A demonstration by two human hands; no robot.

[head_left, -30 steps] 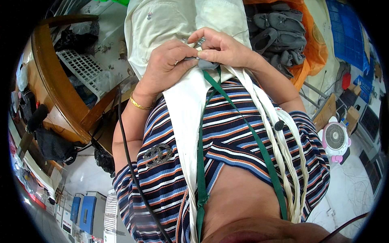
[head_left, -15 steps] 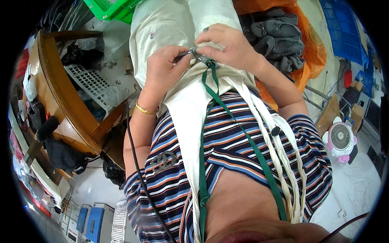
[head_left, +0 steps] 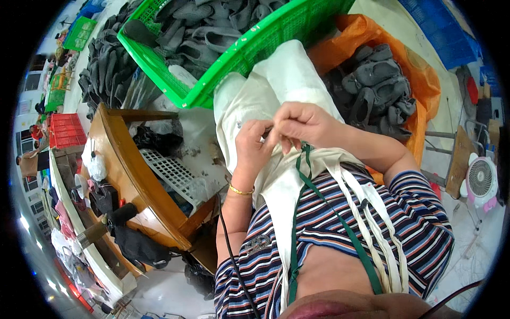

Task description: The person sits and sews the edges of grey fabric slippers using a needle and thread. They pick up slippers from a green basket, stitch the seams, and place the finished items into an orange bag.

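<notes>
- Big green crate point(head_left: 249, 50) up top, tilted, full of dark grey shoe parts point(head_left: 212, 21).
- Orange bag point(head_left: 419, 101) just right of the crate, with more grey shoe parts point(head_left: 372, 90) piled inside.
- Cream apron point(head_left: 265, 101) spread over the lap, running from the striped shirt point(head_left: 329, 234) up to the edge of the crate.
- Brown wooden desk point(head_left: 125, 170) on the left, curved at its edge, with a white plastic grid tray point(head_left: 172, 173) and dark cloth lying on it.
- Red crate point(head_left: 66, 130) far off at the left rim.
- Small white fan point(head_left: 481, 178) on the floor at the right.
- Green strap point(head_left: 303, 175) hanging down over the apron, its top end right at the fingers.
- Left hand point(head_left: 254, 144) in the middle, over the apron, fingers bent, pinching something small at the top of the strap; too small to tell what.
- Right hand point(head_left: 305, 125) just beside it, touching the left hand, fingers curled and pinching at the same spot, right at the top of the green strap.
- Thin gold bangle point(head_left: 241, 190) around the left wrist.
- Black cord point(head_left: 231, 255) trailing down beside the left arm.
</notes>
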